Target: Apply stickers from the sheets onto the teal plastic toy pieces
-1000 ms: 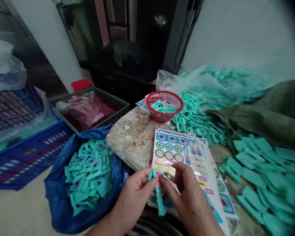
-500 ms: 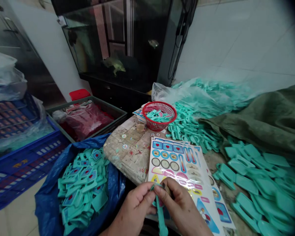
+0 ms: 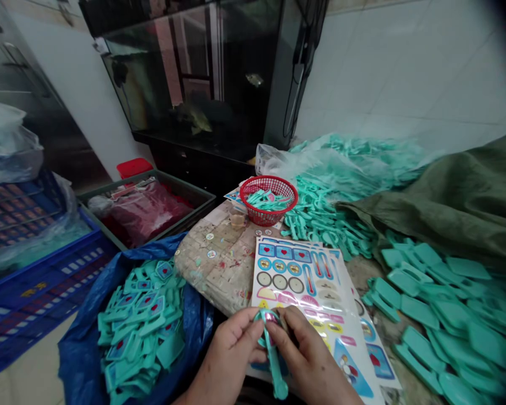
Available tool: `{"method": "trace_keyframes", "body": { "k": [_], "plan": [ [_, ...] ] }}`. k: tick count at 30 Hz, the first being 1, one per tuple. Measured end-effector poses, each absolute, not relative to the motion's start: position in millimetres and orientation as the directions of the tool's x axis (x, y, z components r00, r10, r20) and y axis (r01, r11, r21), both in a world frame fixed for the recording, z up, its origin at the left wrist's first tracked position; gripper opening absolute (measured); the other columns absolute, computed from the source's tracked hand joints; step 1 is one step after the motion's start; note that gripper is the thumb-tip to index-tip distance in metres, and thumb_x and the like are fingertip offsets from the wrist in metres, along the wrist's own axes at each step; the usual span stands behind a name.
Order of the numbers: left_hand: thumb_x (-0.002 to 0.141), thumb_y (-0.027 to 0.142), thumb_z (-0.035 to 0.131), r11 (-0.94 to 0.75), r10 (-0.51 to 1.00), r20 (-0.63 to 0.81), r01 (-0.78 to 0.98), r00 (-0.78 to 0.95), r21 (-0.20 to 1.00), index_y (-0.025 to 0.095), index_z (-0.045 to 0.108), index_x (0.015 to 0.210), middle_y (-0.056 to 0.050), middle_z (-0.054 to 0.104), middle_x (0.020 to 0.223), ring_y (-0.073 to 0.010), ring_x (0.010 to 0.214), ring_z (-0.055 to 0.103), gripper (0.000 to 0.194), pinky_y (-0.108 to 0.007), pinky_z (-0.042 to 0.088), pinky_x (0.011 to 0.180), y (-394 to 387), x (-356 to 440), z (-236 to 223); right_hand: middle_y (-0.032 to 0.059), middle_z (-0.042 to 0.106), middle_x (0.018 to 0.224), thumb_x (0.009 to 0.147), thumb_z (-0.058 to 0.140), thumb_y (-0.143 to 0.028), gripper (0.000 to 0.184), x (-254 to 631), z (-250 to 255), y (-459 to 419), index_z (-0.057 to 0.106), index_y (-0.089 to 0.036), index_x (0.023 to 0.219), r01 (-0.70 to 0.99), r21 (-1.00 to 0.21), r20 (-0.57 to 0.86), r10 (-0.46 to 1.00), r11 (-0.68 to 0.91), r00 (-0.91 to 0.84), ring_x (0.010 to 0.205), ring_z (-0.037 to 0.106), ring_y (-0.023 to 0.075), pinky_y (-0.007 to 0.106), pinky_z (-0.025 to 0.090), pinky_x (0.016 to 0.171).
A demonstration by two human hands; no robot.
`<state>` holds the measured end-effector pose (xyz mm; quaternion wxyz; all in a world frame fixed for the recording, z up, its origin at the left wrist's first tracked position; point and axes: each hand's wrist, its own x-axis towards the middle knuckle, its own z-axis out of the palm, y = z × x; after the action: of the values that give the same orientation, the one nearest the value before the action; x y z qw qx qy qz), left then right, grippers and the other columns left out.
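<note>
Between my two hands is a teal plastic toy piece (image 3: 274, 360) with a rounded head and a long thin handle pointing down toward me. A shiny pink sticker shows on its head, partly covered by my right thumb. My left hand (image 3: 231, 349) pinches the head from the left, thumb on top. My right hand (image 3: 307, 354) grips its right side with fingers curled. Just beyond and beneath them lie printed sticker sheets (image 3: 284, 281) with hearts, dials, thermometers and pink shapes.
A red mesh basket (image 3: 294, 206) holding small teal pieces stands on the worn table (image 3: 198, 264). Loose teal pieces (image 3: 451, 320) pile up at the right beside green cloth (image 3: 447, 191). At left, a blue bag (image 3: 78, 343) holds heart-stickered pieces, near a blue crate (image 3: 37, 292).
The toy piece's head has tilted up toward me, so its rounded face and pink sticker show more. Both hands keep hold of it. The view has shifted slightly.
</note>
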<state>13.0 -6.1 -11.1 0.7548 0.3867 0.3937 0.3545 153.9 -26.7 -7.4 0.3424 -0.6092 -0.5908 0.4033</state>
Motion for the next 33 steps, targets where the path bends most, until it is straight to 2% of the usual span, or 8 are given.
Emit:
{"method": "trace_keyframes", "body": {
  "k": [4, 8, 11, 14, 18, 21, 25, 33],
  "plan": [
    [0.083, 0.034, 0.058, 0.437, 0.857, -0.312, -0.26, 0.41, 0.861, 0.02, 0.066, 0.106, -0.005, 0.07, 0.096, -0.0155, 0.081, 0.064, 0.028, -0.024, 0.05, 0.07, -3.9, 13.5, -7.7, 0.0032, 0.054, 0.089, 0.087, 0.043, -0.039, 0.022, 158.0, 1.5, -28.8, 0.054, -0.021, 0.093, 0.41, -0.91, -0.109, 0.989, -0.061, -0.095, 0.084, 0.05, 0.0177, 0.03, 0.04, 0.078],
    [0.083, 0.033, 0.058, 0.477, 0.839, -0.342, -0.272, 0.422, 0.836, 0.019, 0.066, 0.106, -0.006, 0.071, 0.096, -0.0168, 0.083, 0.064, 0.028, -0.025, 0.05, 0.07, -1.7, 15.1, -7.4, 0.0028, 0.057, 0.087, 0.083, 0.051, -0.036, 0.02, 163.0, 3.3, -28.6, 0.059, -0.02, 0.092, 0.316, -0.941, -0.16, 0.982, -0.122, -0.099, 0.083, 0.054, 0.0181, 0.029, 0.044, 0.076],
    [0.084, 0.033, 0.056, 0.489, 0.837, -0.339, -0.31, 0.43, 0.815, 0.017, 0.065, 0.106, -0.008, 0.071, 0.092, -0.0167, 0.079, 0.065, 0.028, -0.025, 0.05, 0.068, 1.4, 16.8, -5.1, 0.0029, 0.062, 0.088, 0.081, 0.056, -0.036, 0.025, 165.7, 3.9, -28.4, 0.06, -0.02, 0.1, 0.156, -0.966, -0.226, 0.965, -0.205, -0.133, 0.085, 0.058, 0.0185, 0.03, 0.047, 0.078],
    [0.085, 0.033, 0.055, 0.496, 0.835, -0.334, -0.333, 0.438, 0.802, 0.016, 0.065, 0.106, -0.009, 0.071, 0.093, -0.0168, 0.077, 0.065, 0.029, -0.026, 0.05, 0.067, 4.6, 18.8, -1.3, 0.0054, 0.065, 0.1, 0.082, 0.057, -0.04, 0.034, 166.1, 6.8, -28.2, 0.058, -0.022, 0.11, -0.039, -0.964, -0.255, 0.956, -0.263, -0.146, 0.094, 0.06, 0.0208, 0.034, 0.047, 0.085],
    [0.085, 0.033, 0.055, 0.508, 0.821, -0.338, -0.321, 0.459, 0.799, 0.016, 0.063, 0.109, -0.008, 0.07, 0.093, -0.0156, 0.076, 0.065, 0.03, -0.025, 0.049, 0.066, 6.4, 21.2, -0.5, 0.0063, 0.066, 0.104, 0.08, 0.059, -0.047, 0.035, 165.4, 8.2, -26.5, 0.061, -0.024, 0.106, -0.162, -0.941, -0.278, 0.951, -0.298, -0.134, 0.103, 0.058, 0.0234, 0.037, 0.046, 0.09],
    [0.084, 0.035, 0.056, 0.512, 0.817, -0.348, -0.302, 0.46, 0.804, 0.016, 0.063, 0.108, -0.007, 0.069, 0.091, -0.013, 0.071, 0.062, 0.031, -0.023, 0.047, 0.062, 6.2, 22.3, -3.1, 0.0045, 0.066, 0.095, 0.078, 0.061, -0.048, 0.031, 166.7, 2.2, -24.8, 0.062, -0.023, 0.098, -0.144, -0.947, -0.273, 0.956, -0.288, -0.11, 0.094, 0.06, 0.0217, 0.036, 0.047, 0.087],
    [0.081, 0.036, 0.06, 0.522, 0.816, -0.387, -0.26, 0.429, 0.813, 0.018, 0.063, 0.106, -0.004, 0.067, 0.088, -0.0112, 0.069, 0.06, 0.031, -0.022, 0.047, 0.061, 6.6, 23.8, -4.6, 0.0005, 0.06, 0.077, 0.081, 0.056, -0.046, 0.025, 170.5, -9.9, -24.2, 0.059, -0.022, 0.087, 0.015, -0.97, -0.244, 0.967, -0.243, -0.074, 0.08, 0.057, 0.0183, 0.03, 0.048, 0.077],
    [0.077, 0.036, 0.06, 0.467, 0.84, -0.413, -0.081, 0.353, 0.881, 0.015, 0.064, 0.092, 0.002, 0.058, 0.068, -0.0108, 0.061, 0.053, 0.026, -0.021, 0.042, 0.052, 11.1, 31.8, -1.6, -0.0002, 0.058, 0.072, 0.082, 0.05, -0.046, 0.026, 174.3, -18.5, -27.0, 0.057, -0.021, 0.082, 0.24, -0.954, -0.196, 0.98, -0.18, -0.041, 0.064, 0.05, 0.0148, 0.025, 0.043, 0.06]
  ]
}}
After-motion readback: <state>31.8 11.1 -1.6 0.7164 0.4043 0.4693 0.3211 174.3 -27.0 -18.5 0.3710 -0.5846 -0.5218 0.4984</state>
